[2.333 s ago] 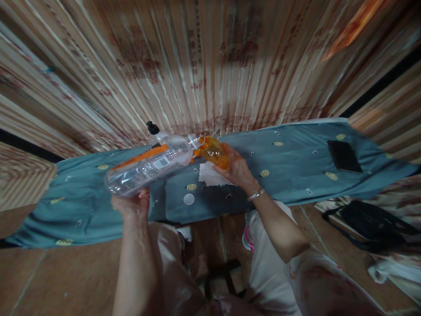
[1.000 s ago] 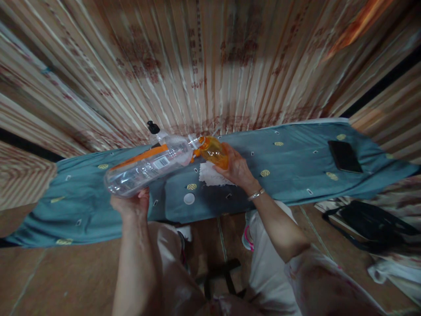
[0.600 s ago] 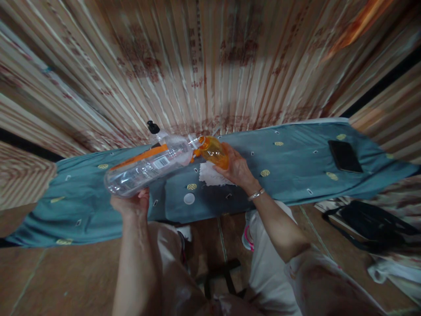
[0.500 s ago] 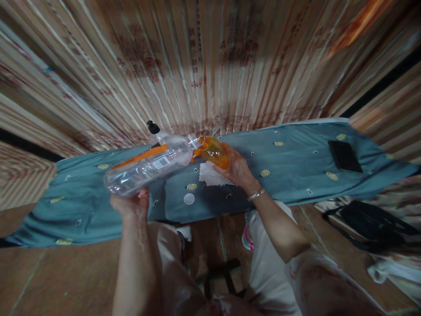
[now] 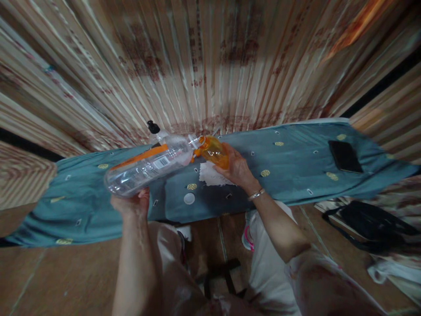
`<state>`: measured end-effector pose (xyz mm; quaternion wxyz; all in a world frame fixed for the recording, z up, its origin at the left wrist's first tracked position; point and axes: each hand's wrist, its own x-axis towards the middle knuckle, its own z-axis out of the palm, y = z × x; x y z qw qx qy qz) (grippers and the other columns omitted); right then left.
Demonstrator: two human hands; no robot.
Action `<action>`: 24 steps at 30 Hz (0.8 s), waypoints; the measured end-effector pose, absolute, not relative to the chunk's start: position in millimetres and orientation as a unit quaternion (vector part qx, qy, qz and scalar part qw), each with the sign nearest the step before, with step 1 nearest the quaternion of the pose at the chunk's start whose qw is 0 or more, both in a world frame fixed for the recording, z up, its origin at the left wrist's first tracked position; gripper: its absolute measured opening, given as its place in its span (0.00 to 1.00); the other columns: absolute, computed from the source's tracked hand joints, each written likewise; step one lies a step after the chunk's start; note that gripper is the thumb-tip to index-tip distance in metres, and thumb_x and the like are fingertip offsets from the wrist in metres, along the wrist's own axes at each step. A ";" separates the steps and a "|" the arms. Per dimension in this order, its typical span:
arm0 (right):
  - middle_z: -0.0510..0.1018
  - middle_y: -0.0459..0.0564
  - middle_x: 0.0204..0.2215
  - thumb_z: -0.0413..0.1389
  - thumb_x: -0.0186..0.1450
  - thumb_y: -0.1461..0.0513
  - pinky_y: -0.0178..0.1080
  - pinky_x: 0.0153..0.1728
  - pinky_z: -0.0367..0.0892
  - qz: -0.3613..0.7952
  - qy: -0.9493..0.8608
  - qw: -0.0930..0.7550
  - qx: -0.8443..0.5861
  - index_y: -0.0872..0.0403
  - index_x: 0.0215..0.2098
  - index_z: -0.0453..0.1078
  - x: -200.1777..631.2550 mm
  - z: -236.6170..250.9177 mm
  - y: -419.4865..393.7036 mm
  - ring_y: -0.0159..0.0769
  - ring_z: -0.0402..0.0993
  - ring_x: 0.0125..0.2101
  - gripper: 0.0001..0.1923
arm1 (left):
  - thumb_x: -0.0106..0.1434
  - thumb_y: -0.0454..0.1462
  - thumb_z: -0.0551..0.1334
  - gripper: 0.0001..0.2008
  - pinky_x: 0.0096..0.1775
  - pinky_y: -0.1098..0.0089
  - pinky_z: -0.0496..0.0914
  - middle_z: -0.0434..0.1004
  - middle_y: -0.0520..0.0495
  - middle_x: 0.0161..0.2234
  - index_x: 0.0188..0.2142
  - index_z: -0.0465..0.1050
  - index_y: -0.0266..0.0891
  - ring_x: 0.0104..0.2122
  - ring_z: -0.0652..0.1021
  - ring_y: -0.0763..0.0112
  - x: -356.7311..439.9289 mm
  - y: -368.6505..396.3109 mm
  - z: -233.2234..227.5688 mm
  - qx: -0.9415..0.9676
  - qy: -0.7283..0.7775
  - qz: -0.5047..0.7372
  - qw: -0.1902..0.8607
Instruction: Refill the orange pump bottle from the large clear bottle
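My left hand (image 5: 131,202) is closed round the underside of a large clear plastic bottle (image 5: 141,175) with an orange label band. The bottle is tilted, its neck pointing right and up. My right hand (image 5: 238,166) grips a small orange see-through bottle (image 5: 214,151), whose mouth meets the neck of the large one. Whether liquid passes between them I cannot tell. Behind the large bottle stands a clear pump bottle (image 5: 154,128) with a black top, partly hidden. Below the joined necks lie a piece of white paper (image 5: 212,174) and a round white cap (image 5: 189,199).
A blue-green patterned cloth (image 5: 289,162) covers the narrow table. Toward its right end lies a black phone (image 5: 345,156). A striped curtain (image 5: 210,66) hangs right behind the table. At the lower right is a black bag (image 5: 368,224).
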<state>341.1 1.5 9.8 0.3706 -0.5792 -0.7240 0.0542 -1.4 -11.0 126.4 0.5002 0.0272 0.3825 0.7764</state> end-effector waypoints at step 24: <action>0.87 0.75 0.76 0.80 0.77 0.48 0.77 0.82 0.83 0.053 -0.722 0.375 -0.579 0.54 0.88 0.69 341.4 11.7 0.3 0.74 0.87 0.77 0.50 | 0.83 0.40 0.54 0.13 0.17 0.74 0.50 0.76 0.47 0.29 0.47 0.78 0.43 0.20 0.64 0.68 -11.4 -8.0 114.1 0.061 0.390 0.768 0.504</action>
